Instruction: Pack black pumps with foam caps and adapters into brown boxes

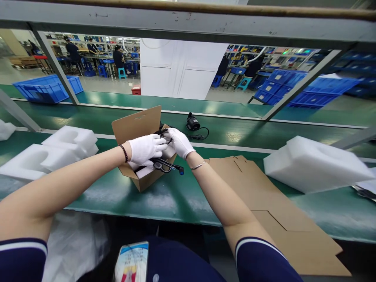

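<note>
A brown cardboard box (138, 124) stands open on the green work surface, its lid raised at the back. White foam shows inside it. My left hand (143, 149), in a white glove, reaches over the box with its fingers bent around a black cable (167, 163). One end of this cable, with a blue-tipped connector (181, 170), sticks out past the box's front right side. My right hand (179, 143), gloved too, pinches the black cable at the box's right edge. The gloves hide part of the cable and the box's contents.
Behind the box lies a black round device (193, 122) with a cord. Flat cardboard blanks (258, 196) and white foam blocks (314, 164) are to the right. More foam blocks (69, 141) lie left. A metal frame (188, 19) crosses above; blue crates (47, 88) stand beyond.
</note>
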A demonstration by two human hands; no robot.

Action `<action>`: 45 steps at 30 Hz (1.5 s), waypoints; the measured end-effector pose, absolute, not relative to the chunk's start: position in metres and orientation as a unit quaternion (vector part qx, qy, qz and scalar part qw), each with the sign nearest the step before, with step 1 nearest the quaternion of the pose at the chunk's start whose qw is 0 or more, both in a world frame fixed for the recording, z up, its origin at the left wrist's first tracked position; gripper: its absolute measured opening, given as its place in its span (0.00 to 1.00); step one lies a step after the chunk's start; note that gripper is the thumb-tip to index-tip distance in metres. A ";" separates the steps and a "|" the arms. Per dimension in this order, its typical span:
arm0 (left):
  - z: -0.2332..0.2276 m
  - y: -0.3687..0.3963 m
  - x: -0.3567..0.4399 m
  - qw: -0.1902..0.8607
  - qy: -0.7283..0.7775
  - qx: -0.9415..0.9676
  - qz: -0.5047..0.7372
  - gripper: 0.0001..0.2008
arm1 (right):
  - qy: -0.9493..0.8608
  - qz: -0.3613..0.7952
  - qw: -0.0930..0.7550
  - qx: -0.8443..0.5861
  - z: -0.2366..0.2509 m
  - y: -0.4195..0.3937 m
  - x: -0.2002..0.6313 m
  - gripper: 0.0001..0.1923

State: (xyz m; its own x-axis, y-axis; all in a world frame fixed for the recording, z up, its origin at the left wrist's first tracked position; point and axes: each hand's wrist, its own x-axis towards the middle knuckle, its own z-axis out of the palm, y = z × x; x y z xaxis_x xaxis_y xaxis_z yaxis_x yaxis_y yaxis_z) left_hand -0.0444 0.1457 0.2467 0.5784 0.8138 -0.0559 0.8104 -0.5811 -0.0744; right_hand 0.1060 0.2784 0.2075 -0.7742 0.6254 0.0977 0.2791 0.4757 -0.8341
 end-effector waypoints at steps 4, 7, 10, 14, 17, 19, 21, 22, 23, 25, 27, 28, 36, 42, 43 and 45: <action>0.235 0.150 -0.047 0.017 -0.476 -0.879 0.021 0.12 | -0.746 0.551 0.249 -0.281 0.203 0.280 0.103 0.28; 0.227 0.155 -0.049 0.016 -0.474 -0.881 -0.006 0.18 | -0.801 0.472 0.234 -0.282 0.199 0.287 0.103 0.28; 0.225 0.161 -0.050 0.038 -0.479 -0.877 0.011 0.28 | -0.805 0.465 0.225 -0.293 0.197 0.292 0.101 0.24; 0.230 0.164 -0.049 0.074 -0.509 -0.856 0.050 0.37 | -0.716 0.604 0.238 -0.256 0.200 0.290 0.093 0.16; 0.232 0.163 -0.042 0.071 -0.525 -0.846 0.060 0.42 | -0.700 0.636 0.218 -0.240 0.202 0.287 0.088 0.24; 0.232 0.158 -0.039 0.058 -0.548 -0.832 0.069 0.44 | -0.763 0.550 0.199 -0.275 0.202 0.287 0.086 0.27; 0.231 0.150 -0.040 0.039 -0.583 -0.807 0.082 0.43 | -0.810 0.462 0.189 -0.310 0.202 0.287 0.085 0.24; 0.232 0.145 -0.042 0.027 -0.601 -0.794 0.084 0.42 | -0.818 0.443 0.185 -0.317 0.201 0.286 0.086 0.23; 0.232 0.139 -0.045 0.010 -0.619 -0.781 0.079 0.40 | -0.815 0.448 0.183 -0.318 0.201 0.286 0.086 0.22; 0.235 0.129 -0.052 -0.041 -0.653 -0.754 0.051 0.36 | -0.792 0.495 0.180 -0.310 0.201 0.286 0.089 0.21; 0.238 0.122 -0.058 -0.078 -0.682 -0.727 0.021 0.32 | -0.770 0.546 0.175 -0.281 0.203 0.286 0.095 0.17; 0.240 0.121 -0.058 -0.076 -0.689 -0.721 0.011 0.30 | -0.768 0.558 0.173 -0.261 0.203 0.286 0.098 0.15; 0.243 0.145 -0.051 -0.024 -0.633 -0.774 0.014 0.32 | -0.913 0.355 0.058 -0.195 0.225 0.276 0.113 0.13; 0.228 0.151 -0.065 -0.073 -0.635 -0.767 -0.047 0.14 | -0.967 0.135 -0.005 -0.215 0.266 0.257 0.162 0.26; 0.224 0.151 -0.067 -0.065 -0.638 -0.765 -0.066 0.14 | -0.970 0.095 -0.032 -0.224 0.270 0.254 0.168 0.25; 0.217 0.150 -0.068 -0.047 -0.641 -0.761 -0.095 0.15 | -0.967 0.034 -0.082 -0.239 0.274 0.249 0.174 0.23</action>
State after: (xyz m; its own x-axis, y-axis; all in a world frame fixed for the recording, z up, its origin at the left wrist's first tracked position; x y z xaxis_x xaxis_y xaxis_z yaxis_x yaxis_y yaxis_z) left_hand -0.0685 0.1499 0.2168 0.1611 0.9833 0.0851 0.9655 -0.1749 0.1927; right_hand 0.1736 0.2486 0.2745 -0.8725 0.4565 -0.1743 0.4676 0.8835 -0.0264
